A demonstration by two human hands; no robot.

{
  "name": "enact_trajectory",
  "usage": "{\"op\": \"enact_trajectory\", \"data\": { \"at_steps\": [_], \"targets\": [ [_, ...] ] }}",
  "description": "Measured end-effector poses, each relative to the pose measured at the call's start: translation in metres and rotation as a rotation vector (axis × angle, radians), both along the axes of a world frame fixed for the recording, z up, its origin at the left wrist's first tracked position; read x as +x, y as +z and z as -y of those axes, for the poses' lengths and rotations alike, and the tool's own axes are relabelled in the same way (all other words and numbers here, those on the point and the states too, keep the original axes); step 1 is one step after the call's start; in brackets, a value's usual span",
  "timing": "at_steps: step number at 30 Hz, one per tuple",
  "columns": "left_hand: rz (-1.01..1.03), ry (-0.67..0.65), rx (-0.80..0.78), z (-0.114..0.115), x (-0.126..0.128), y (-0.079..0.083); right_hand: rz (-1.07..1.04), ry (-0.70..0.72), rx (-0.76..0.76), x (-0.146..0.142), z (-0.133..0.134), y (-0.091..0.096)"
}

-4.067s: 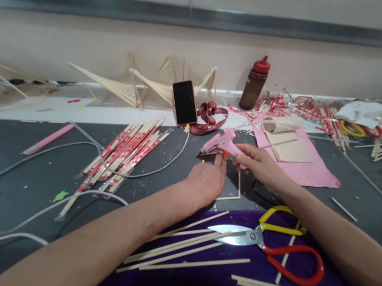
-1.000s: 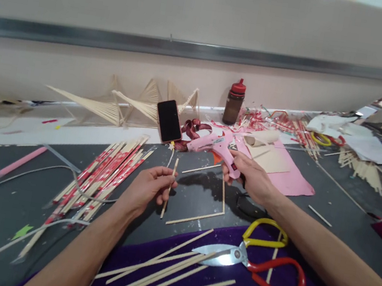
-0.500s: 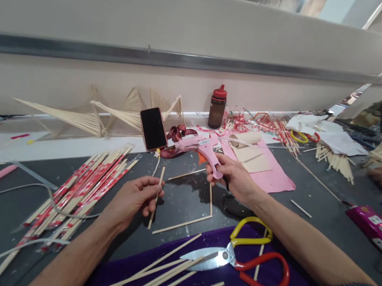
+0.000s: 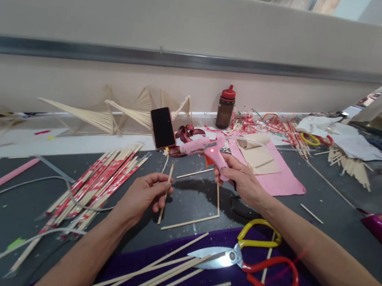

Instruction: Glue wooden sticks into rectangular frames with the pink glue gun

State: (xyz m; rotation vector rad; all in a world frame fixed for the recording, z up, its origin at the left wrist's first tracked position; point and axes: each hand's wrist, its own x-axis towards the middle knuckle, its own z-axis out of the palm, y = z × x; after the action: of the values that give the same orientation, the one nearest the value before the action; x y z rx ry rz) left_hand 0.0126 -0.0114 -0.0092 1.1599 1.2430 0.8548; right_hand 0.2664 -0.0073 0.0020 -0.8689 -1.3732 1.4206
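Observation:
Pinched upright between the thumb and fingers of my left hand (image 4: pixel 150 194) is a short wooden stick (image 4: pixel 162 208). My right hand (image 4: pixel 239 177) grips a pink hot glue gun (image 4: pixel 215 152) by its handle; a red light glows on its side and its nozzle points left, in front of the phone. On the grey table below, sticks form a corner: one (image 4: pixel 190 222) runs along the near side and joins another (image 4: pixel 218 200) going away. A separate stick (image 4: pixel 195 172) lies farther back, behind them. The glue gun's trigger is partly covered by my fingers.
Scissors (image 4: pixel 226 259) with yellow and red handles lie on purple cloth (image 4: pixel 190 285) among loose sticks. Packed sticks (image 4: pixel 98 181) are at left with cables. A phone (image 4: pixel 163 128), bottle (image 4: pixel 225 110), stick model (image 4: pixel 86 117) and pink sheet (image 4: pixel 288 185) stand or lie at the back.
The whole view has shifted slightly, moving things rightward in the picture. A red light now shows on the glue gun. Both hands keep their holds.

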Motion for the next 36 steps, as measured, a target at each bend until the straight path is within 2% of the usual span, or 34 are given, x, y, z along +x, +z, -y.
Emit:
{"op": "enact_trajectory", "data": {
  "at_steps": [8, 14, 21, 26, 30, 36],
  "targets": [
    [0.091, 0.026, 0.031, 0.003, 0.003, 0.000, 0.121, -0.093, 0.130, 0.001, 0.004, -0.006],
    [0.112, 0.034, 0.030, 0.004, 0.004, 0.000, 0.060, -0.090, 0.009, 0.001, 0.006, -0.006],
    [0.116, 0.026, 0.023, 0.004, 0.004, 0.000, 0.133, -0.107, 0.053, 0.001, 0.006, -0.005],
    [0.106, 0.021, 0.028, 0.005, 0.005, -0.001, 0.086, -0.064, -0.057, -0.002, 0.007, -0.003],
    [0.108, 0.028, 0.020, 0.006, 0.006, -0.001, 0.131, -0.082, -0.081, -0.003, 0.010, -0.002],
    [0.115, 0.027, 0.027, 0.006, 0.007, -0.001, 0.129, 0.021, -0.083, -0.003, 0.011, -0.004]
  ]
}}
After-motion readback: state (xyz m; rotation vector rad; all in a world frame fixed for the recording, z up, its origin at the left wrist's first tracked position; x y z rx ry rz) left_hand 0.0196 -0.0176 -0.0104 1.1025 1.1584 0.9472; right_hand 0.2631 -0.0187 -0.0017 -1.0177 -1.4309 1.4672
